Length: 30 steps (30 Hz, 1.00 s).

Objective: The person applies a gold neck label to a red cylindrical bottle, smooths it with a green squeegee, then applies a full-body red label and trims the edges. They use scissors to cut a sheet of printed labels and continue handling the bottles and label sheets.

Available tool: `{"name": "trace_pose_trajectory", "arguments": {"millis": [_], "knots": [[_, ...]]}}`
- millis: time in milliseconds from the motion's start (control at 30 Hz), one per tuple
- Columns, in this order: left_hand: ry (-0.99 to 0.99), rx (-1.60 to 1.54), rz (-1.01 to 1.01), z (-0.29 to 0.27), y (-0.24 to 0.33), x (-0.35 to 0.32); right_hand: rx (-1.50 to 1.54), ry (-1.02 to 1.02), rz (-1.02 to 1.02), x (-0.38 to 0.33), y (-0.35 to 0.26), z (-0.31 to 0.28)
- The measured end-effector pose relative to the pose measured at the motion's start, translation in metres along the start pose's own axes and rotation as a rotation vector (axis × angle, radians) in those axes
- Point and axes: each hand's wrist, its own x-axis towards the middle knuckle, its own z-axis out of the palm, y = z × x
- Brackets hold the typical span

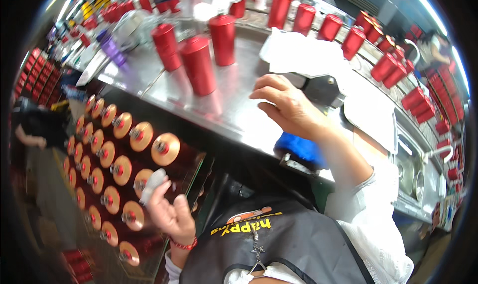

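My left hand is down beside the steel table, with a gloved fingertip on the gold top of a red can in a tray of red cans lying with their valve ends up. My right hand hovers over the steel tabletop, fingers curled loosely and apart, holding nothing I can see, just in front of a dark machine block. Three upright red cans stand on the table to the left of that hand.
A white cloth lies behind my right hand. A long row of red cans curves along the far right rail. A blue part sits at the table's front edge. Another person's hand shows at far left.
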Motion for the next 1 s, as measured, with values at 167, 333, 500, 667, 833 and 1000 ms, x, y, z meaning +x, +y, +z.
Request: {"name": "trace_pose_trajectory", "arguments": {"millis": [167,333,500,667,833,1000], "knots": [[-0.055,-0.367,-0.068,0.120,-0.012,0.087,-0.133,0.113,0.172,-0.057,0.063,-0.077],[0.063,-0.507,-0.074,0.191,-0.033,0.163,-0.164,0.241,0.373,-0.077,0.137,-0.132],[-0.061,-0.326,0.021,0.231,-0.054,0.165,-0.420,0.279,0.325,-0.015,0.291,-0.163],[-0.025,-0.198,0.117,0.243,-0.072,0.171,-0.765,0.261,0.391,0.055,0.494,-0.195],[0.152,-0.072,0.147,0.212,-0.078,0.179,-0.837,0.125,0.518,0.088,0.550,-0.181],[0.266,-0.070,0.135,0.200,-0.088,0.190,-0.720,0.234,0.594,0.072,0.560,-0.196]]}}
